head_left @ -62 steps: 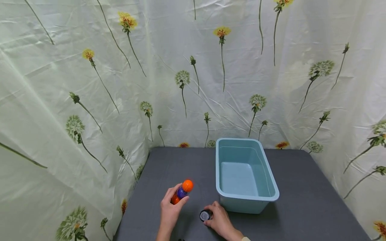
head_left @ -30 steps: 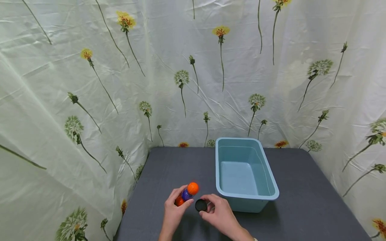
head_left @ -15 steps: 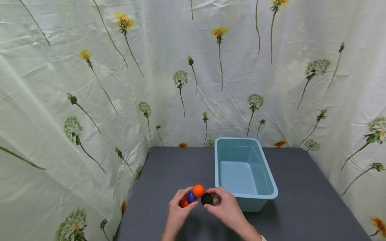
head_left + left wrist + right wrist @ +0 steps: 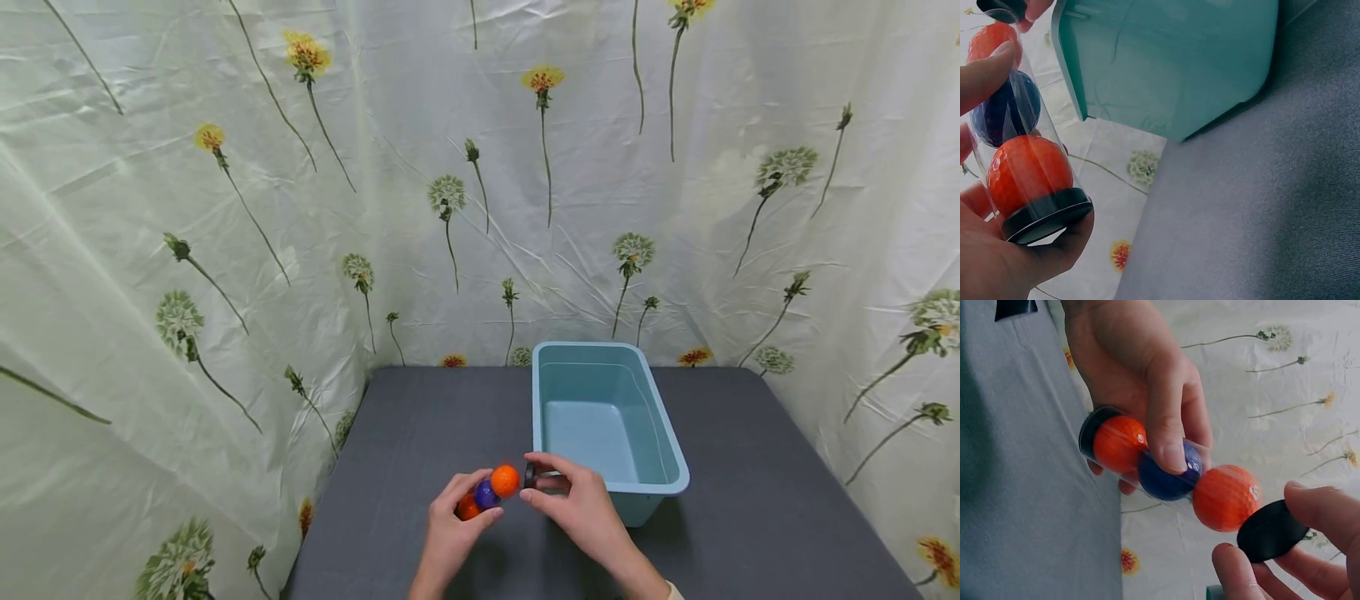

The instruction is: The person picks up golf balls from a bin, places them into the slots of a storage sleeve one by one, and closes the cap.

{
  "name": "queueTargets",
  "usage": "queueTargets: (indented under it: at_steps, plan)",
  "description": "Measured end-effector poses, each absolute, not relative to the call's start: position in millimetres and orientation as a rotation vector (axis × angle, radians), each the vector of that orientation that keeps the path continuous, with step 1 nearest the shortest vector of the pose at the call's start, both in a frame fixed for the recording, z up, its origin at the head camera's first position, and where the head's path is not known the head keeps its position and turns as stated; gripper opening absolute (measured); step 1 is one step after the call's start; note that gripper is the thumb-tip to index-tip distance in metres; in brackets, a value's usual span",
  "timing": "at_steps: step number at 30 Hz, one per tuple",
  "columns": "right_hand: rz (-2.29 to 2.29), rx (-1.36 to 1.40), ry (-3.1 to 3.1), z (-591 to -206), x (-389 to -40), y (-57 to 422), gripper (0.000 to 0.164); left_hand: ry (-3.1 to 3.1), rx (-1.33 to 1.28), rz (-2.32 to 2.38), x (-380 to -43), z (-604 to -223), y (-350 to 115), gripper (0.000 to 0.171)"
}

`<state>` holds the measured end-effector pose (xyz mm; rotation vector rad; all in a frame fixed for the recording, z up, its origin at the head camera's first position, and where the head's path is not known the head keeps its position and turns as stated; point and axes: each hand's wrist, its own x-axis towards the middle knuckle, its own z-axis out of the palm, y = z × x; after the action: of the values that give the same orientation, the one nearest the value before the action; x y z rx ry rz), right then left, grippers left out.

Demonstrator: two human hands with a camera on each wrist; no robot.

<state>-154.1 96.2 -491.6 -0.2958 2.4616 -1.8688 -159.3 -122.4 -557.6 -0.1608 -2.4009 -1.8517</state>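
Note:
My left hand (image 4: 452, 525) grips a clear plastic tube (image 4: 1013, 139) tilted in the air over the table. Inside are golf balls: an orange golf ball (image 4: 1029, 172) at the black-capped base, then a blue golf ball (image 4: 1169, 481). A second orange golf ball (image 4: 1225, 497) sticks out of the tube's uncapped end. Between thumb and fingertips, my right hand (image 4: 581, 500) pinches a round black cap (image 4: 1272, 531), its flat face close to that outer ball. In the left wrist view the cap shows at the top left, cut off by the frame.
A light blue plastic tub (image 4: 652, 490) stands on the dark grey table (image 4: 435, 417), just beyond my right hand. A small dark object (image 4: 1015, 307) shows at the right wrist view's upper-left corner. A flower-print curtain (image 4: 420, 233) hangs behind the table.
Both hands have moved rightward, the left still holding the tube. My right hand has raised the black cap from low over the table and turned it edge-on beside the outer orange golf ball.

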Motion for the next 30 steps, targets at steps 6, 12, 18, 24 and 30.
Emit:
queueTargets:
  at_steps: [6,12,18,24,30]
  plan:
    - [-1.697,-0.434,2.596,-488.3,-155.5,101.6,0.042,-2.409,-0.290,-1.816,-155.7,-550.0,-122.4,0.047]
    - [-1.484,-0.564,2.696,-482.0,-157.3,104.9,0.044,-2.433,-0.373,-1.799,-158.0,-556.6,-124.0,0.050]
    - [-1.292,-0.681,2.740,-476.6,-157.3,107.0,0.044,-2.472,-0.393,-1.797,-156.2,-554.6,-124.9,0.048]
    - [-1.202,-0.703,2.749,-473.8,-157.8,107.3,0.044,-2.491,-0.483,-1.727,-156.5,-553.9,-126.3,0.046]
    - [-1.175,-0.674,2.782,-471.5,-156.6,106.6,0.040,-2.477,-0.576,-1.705,-154.8,-553.6,-123.7,0.047]
